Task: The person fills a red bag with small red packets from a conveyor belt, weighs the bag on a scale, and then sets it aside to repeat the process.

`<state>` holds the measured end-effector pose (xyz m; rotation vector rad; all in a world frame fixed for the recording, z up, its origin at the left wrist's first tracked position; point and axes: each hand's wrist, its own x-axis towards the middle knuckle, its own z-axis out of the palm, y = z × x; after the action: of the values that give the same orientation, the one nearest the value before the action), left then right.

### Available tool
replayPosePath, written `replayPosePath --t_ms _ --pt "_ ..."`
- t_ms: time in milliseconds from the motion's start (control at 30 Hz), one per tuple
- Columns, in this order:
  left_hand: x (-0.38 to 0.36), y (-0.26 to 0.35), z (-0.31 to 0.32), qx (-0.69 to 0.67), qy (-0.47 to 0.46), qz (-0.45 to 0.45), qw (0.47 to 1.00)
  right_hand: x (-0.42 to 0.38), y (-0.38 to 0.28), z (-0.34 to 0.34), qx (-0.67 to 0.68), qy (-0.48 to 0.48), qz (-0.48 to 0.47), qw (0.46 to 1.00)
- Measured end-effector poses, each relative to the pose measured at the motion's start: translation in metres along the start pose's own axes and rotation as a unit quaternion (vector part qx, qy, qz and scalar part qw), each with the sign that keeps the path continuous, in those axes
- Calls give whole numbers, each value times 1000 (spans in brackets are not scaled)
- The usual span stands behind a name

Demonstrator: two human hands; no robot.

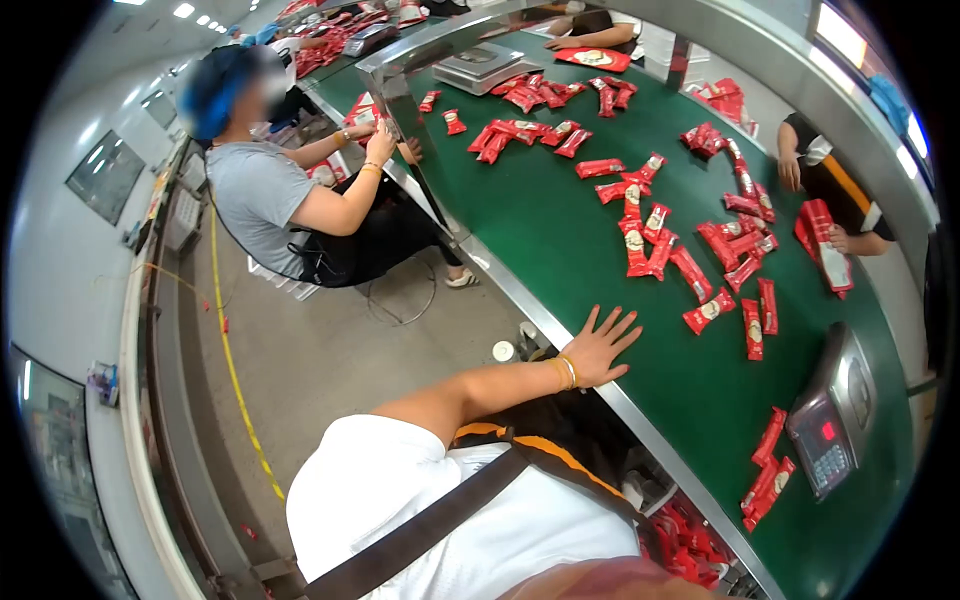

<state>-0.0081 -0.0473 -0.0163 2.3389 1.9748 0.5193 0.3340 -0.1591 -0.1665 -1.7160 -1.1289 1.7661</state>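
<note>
Spread the left hand [600, 352] palm down on the green table [560, 240] at the centre of the frame, fingers fanned apart, pinching nothing. Wore bracelets [568, 373] at that wrist, just over the metal edge [640, 418]. Could not tell the state of the right hand.

Had the red packets [709, 311] lying loose across the table, from upper centre to right of the frame, some overlapping and some apart. Had the nearest of them just to the upper right of the left hand, not touching it. Had two more side by side further right, and a small group at lower right, beside the near scale [822, 440] with its red-lit display. Showed more red packs in a heap below the edge, at the bottom of the frame.

Saw the far scale [480, 66] at upper centre, near other packets. Saw a seated person [262, 190] in a grey top and blue cap at upper left, both hands at red-and-white packaging [362, 112]. At right, across the table, saw another person's hand [842, 238] on a large red bag [824, 246]. At the top, saw an arm [592, 38] reaching in beside a red pouch [592, 60] lying flat.
</note>
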Motion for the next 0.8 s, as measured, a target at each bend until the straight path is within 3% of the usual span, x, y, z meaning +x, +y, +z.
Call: replayPosePath --t_ms 100,267,800 --pt "3 2 -3 12 -19 0 1000 16 57 -11 -97 53 -7 994" --pt "6 4 -3 34 -52 -7 998 27 102 -33 -141 70 -10 987" --pt "11 7 -7 54 -99 -8 994 37 123 -31 -141 57 -15 988"
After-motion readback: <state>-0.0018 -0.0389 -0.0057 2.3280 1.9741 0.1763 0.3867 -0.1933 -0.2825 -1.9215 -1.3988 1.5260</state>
